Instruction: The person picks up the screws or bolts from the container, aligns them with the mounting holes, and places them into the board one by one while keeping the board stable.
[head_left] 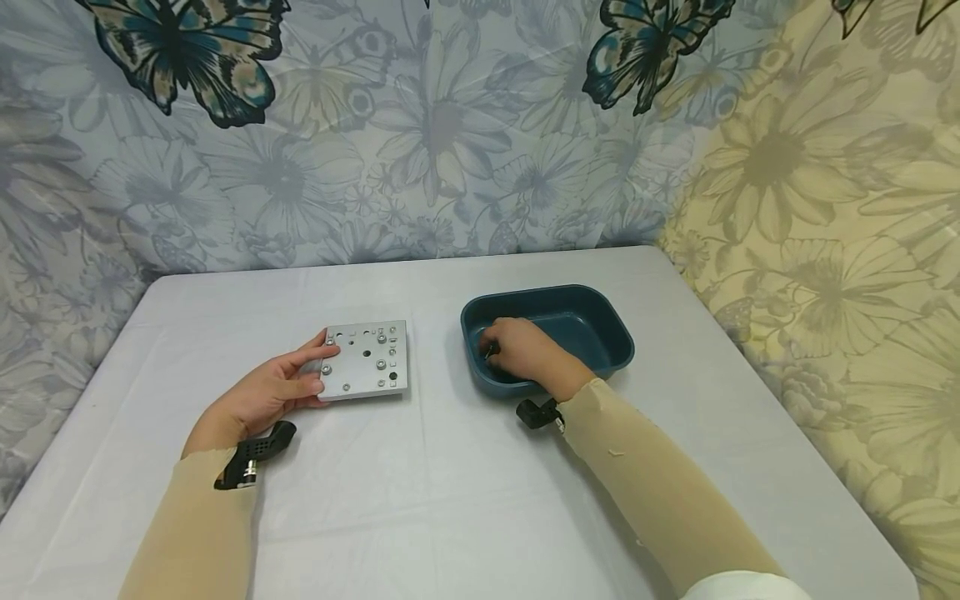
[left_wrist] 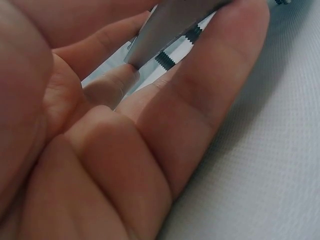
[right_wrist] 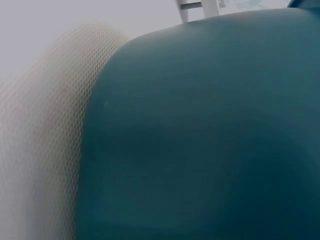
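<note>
On the left, my left hand (head_left: 273,385) grips a silver metal plate (head_left: 356,362) by its left edge, thumb and fingers on either side. The plate's face carries several screw heads and holes. Dark threaded screw shanks (left_wrist: 165,60) stick out from its underside in the left wrist view. My right hand (head_left: 521,346) reaches into a dark blue rectangular tub (head_left: 622,357), fingers curled down near its left wall. A small dark object (head_left: 492,349) shows at those fingertips; its kind is too small to tell. In the right wrist view the tub's outer wall (right_wrist: 200,125) hides the hand.
The table (head_left: 442,500) has a white cloth over it. Behind it hangs a flowered fabric backdrop (head_left: 442,158) with butterflies. Black wrist cameras (head_left: 538,413) sit on both wrists, the right one close to the tub's near rim.
</note>
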